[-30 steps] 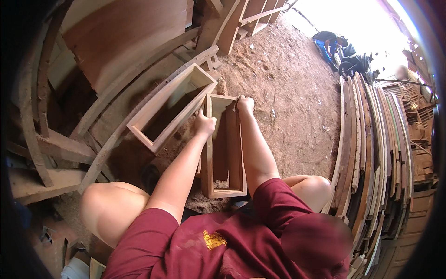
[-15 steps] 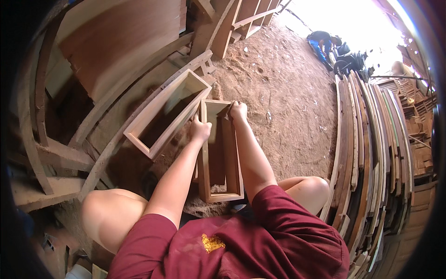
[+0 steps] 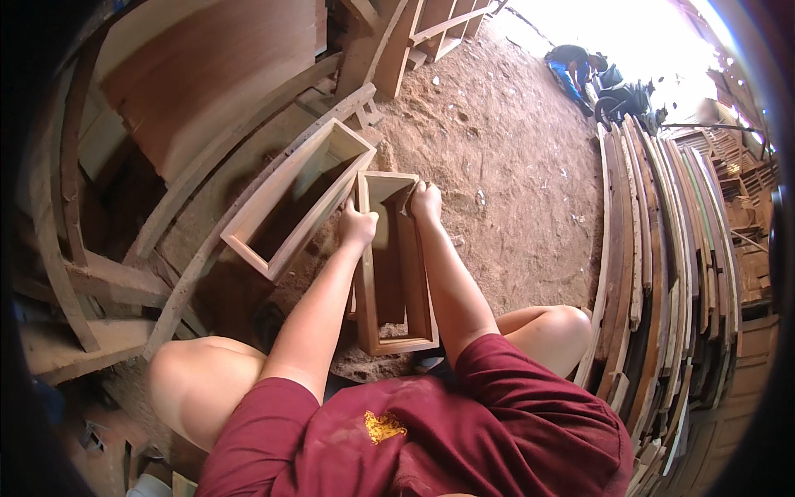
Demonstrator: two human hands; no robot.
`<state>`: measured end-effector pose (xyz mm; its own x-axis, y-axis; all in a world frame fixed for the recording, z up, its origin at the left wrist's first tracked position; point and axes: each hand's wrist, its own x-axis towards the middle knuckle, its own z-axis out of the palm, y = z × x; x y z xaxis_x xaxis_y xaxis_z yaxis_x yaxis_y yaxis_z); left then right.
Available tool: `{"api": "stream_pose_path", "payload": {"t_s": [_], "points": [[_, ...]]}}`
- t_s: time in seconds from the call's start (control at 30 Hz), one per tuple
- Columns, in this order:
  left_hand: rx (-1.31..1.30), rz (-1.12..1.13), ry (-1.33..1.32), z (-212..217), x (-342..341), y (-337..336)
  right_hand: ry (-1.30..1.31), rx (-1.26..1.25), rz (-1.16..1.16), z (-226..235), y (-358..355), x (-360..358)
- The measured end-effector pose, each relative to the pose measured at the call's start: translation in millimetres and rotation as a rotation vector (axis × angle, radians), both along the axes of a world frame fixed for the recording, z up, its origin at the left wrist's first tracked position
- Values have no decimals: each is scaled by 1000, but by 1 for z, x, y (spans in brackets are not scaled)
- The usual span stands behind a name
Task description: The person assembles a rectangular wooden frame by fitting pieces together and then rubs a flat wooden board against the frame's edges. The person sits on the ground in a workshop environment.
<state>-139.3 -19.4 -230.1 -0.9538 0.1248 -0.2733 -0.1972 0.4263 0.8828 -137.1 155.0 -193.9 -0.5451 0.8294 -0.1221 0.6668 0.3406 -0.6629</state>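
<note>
A: Which thing is in the hands, please?
B: It is a wooden box (image 3: pixel 416 273), long and rectangular, of pale brown wood. It lies in front of the maroon shirt (image 3: pixel 447 422), its long sides running away from the person.

A: And how is each grip?
B: The left hand (image 3: pixel 358 225) grasps the left long side of the box, near the far end, with the thumb on the rim. The right hand (image 3: pixel 426 202) is clenched at the right side, close to the far corner, around a small brown piece (image 3: pixel 407 205). What this piece is made of, I cannot tell.

A: What is around it?
B: A second box (image 3: pixel 320 212), of similar shape and wood, lies slanted just beside, on the left. Whether the two boxes touch, I cannot tell. The ground (image 3: pixel 513 207) is reddish-brown earth, rough and crumbly. On the right, many long planks (image 3: pixel 654 273) are stacked; they look curved in this wide view.

A: What differs from one second ago?
B: The right hand sits a little nearer to the person along the right side; before, it was at the corner. The left hand keeps almost the same place, and the second box keeps its slant.
</note>
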Motion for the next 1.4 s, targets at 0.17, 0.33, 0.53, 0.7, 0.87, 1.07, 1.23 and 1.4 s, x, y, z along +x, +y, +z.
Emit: {"api": "stream_pose_path", "payload": {"t_s": [0.17,0.33,0.53,0.7,0.87,1.07,1.23,1.4], "points": [[13,13,58,3,3,0,62,26,1,-3,3,-7],[19,7,13,0,0,0,92,-32,-7,-4,1,-9],[45,4,18,-9,-2,5,-74,-54,30,2,1,-7],[120,50,89,-19,-3,5,133,-184,33,1,5,-9],[214,39,105,-18,-3,7,-200,-135,28,-7,7,-6],[124,37,59,-12,-4,3,-16,-158,41,4,10,-13],[100,35,139,-21,-8,3,-176,-181,93,9,1,6],[215,-5,57,-30,-10,3,-65,-174,87,3,4,4]]}}
